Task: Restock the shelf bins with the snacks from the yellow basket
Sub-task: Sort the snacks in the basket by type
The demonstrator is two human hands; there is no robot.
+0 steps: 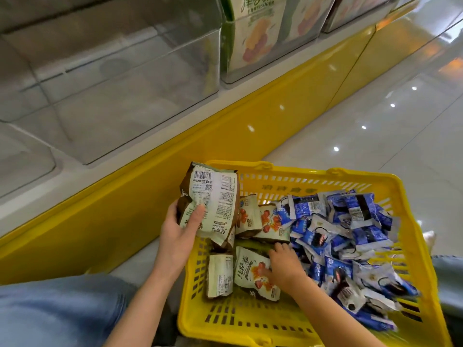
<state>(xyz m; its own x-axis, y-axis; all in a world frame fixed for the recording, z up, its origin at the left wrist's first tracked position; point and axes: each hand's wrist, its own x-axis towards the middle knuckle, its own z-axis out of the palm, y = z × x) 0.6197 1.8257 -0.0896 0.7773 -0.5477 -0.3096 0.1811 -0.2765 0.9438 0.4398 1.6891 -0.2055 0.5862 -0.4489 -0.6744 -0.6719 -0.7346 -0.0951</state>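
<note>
Centrally, left hand (178, 236) fingers clamp a bundle of packets (213, 196) over the yellow basket (238, 321) rim; right hand (284, 267) fingers curl round a single packet (250, 274) inside, blue packets (350, 234) heaped just right of them.

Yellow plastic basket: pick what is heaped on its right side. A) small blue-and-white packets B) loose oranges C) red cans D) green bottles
A: small blue-and-white packets fill the right side of the yellow plastic basket, with pale green snack bags on its left.
</note>
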